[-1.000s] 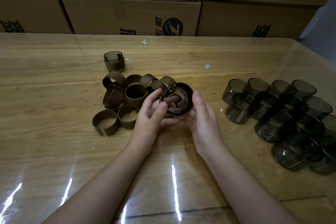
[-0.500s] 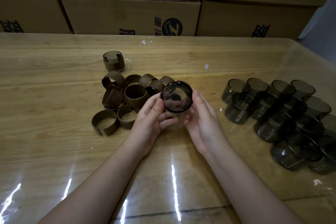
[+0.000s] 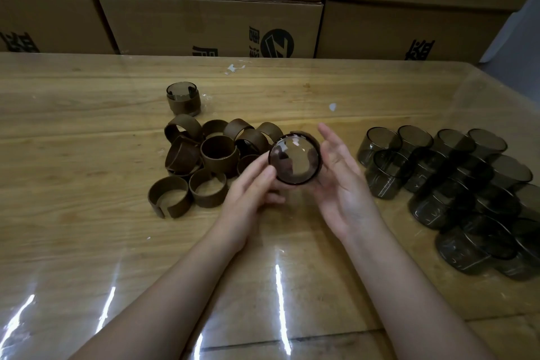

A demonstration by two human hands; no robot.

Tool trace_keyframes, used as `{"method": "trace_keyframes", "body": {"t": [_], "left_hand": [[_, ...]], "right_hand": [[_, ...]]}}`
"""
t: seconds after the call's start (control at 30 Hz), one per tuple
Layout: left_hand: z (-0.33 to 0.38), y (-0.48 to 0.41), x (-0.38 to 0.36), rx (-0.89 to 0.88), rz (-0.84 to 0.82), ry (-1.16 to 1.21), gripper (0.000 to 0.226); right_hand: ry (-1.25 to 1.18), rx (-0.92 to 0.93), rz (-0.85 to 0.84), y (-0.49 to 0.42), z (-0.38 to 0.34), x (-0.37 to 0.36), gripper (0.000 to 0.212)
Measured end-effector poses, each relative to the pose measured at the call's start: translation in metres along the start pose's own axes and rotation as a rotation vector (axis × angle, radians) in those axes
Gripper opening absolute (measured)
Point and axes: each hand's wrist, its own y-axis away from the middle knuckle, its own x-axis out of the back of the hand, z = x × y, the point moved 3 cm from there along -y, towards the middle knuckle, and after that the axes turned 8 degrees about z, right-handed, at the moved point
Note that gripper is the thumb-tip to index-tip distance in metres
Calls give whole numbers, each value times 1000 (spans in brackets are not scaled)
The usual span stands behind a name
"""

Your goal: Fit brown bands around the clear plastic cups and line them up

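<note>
A clear smoky cup (image 3: 294,159) with a brown band around it is held above the table, its round base turned toward me. My left hand (image 3: 252,190) grips its left side with thumb and curled fingers. My right hand (image 3: 340,181) is beside its right side, palm facing it and fingers straight; whether it touches the cup I cannot tell. A pile of loose brown bands (image 3: 201,164) lies just left of the cup. One banded cup (image 3: 183,98) stands upright further back. Several bare cups (image 3: 455,184) are clustered at the right.
The wooden table (image 3: 73,155) is covered by a glossy clear sheet. Stacked cardboard boxes (image 3: 210,20) form a wall along its far edge. The table's right edge (image 3: 502,88) runs close behind the bare cups.
The cup has turned so its base faces me instead of its open mouth. My right hand's fingers have straightened and opened away from the cup's side.
</note>
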Motion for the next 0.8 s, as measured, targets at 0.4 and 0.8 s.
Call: {"method": "trace_keyframes", "body": {"t": [0.4,0.8], "left_hand": [[5,0,5,-35,148,120,54],[3,-2,5,16,18,139,59]], "right_hand": [[344,316,-75,3,-1,-4,48],[364,384,-78,10,6,-12,46]]}}
